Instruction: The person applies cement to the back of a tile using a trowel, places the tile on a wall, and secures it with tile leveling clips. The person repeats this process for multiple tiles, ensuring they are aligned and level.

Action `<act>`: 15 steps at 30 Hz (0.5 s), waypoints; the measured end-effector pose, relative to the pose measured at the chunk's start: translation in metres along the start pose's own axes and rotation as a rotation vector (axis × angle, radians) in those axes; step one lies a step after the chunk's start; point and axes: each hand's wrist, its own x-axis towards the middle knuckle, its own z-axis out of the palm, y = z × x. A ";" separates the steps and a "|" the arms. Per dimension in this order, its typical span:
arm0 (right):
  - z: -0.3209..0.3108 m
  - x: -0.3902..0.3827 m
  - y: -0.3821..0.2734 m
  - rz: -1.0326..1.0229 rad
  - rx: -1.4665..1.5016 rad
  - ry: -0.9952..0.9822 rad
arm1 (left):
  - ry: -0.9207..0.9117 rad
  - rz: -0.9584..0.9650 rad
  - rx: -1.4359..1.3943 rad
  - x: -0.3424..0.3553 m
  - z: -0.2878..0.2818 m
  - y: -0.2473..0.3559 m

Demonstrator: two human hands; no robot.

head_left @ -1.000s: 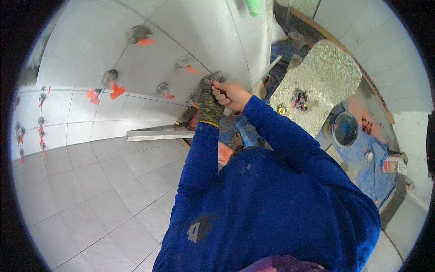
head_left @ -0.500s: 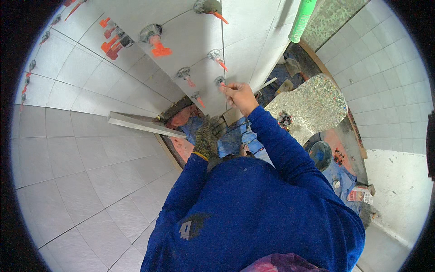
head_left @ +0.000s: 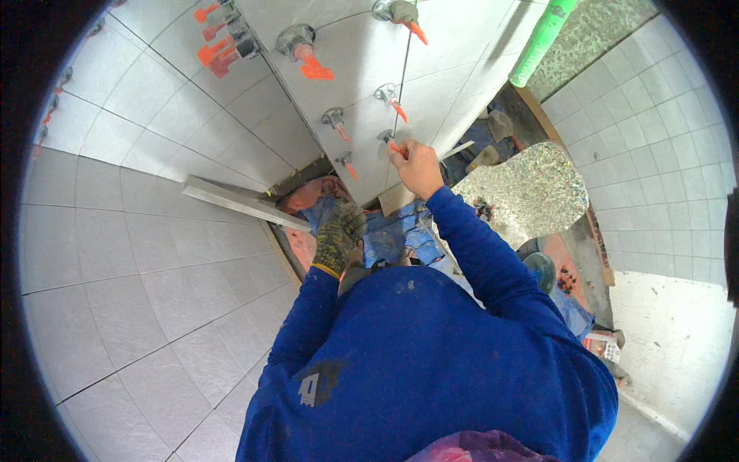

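Note:
My right hand [head_left: 416, 169] is bare, its thumb and fingers closed on the orange-red handle of a tile leveler [head_left: 393, 145]. That leveler's dark round base sits on the joint between grey wall tiles [head_left: 362, 73]. Close by, other levelers stick out of the tile face: one [head_left: 391, 100] just above, one [head_left: 336, 122] to the left and a small one [head_left: 348, 165] lower down. My left hand [head_left: 344, 227], in a dark speckled glove with a yellow cuff, hangs low left of my right hand, touching no tile. Its fingers are turned away and partly hidden.
A metal bar [head_left: 239, 202] juts out at the left near the tiled wall. Several larger orange levelers [head_left: 223, 46] hang at the upper left. At the right lie a speckled foam pad [head_left: 527, 196], a bucket [head_left: 540, 269] and blue sheeting [head_left: 385, 235]. A green tube [head_left: 543, 42] stands upper right.
The view has shifted, so the wall levelers appear further right and higher. My right hand stays on the same leveler. The gloved left hand's fingers, stretched out before, now look drawn in.

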 end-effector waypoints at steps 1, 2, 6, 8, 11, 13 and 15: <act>-0.001 0.001 0.003 0.141 0.240 -0.066 | 0.027 -0.012 0.041 0.000 0.000 0.000; -0.002 0.002 0.006 0.285 0.485 -0.156 | -0.004 -0.002 0.055 0.000 0.000 0.001; -0.007 0.005 0.014 0.506 0.959 -0.347 | -0.060 0.074 0.033 -0.006 0.003 0.002; -0.005 0.005 0.012 0.181 0.420 -0.193 | -0.081 0.084 -0.007 -0.011 0.005 0.004; 0.001 0.000 0.004 -0.025 -0.132 0.002 | -0.139 0.038 -0.090 -0.019 0.008 0.010; 0.002 -0.003 0.000 0.107 0.072 -0.058 | -0.121 0.037 -0.175 -0.023 0.009 0.012; 0.000 -0.004 -0.001 0.415 0.761 -0.286 | -0.125 0.068 -0.111 -0.025 0.009 0.014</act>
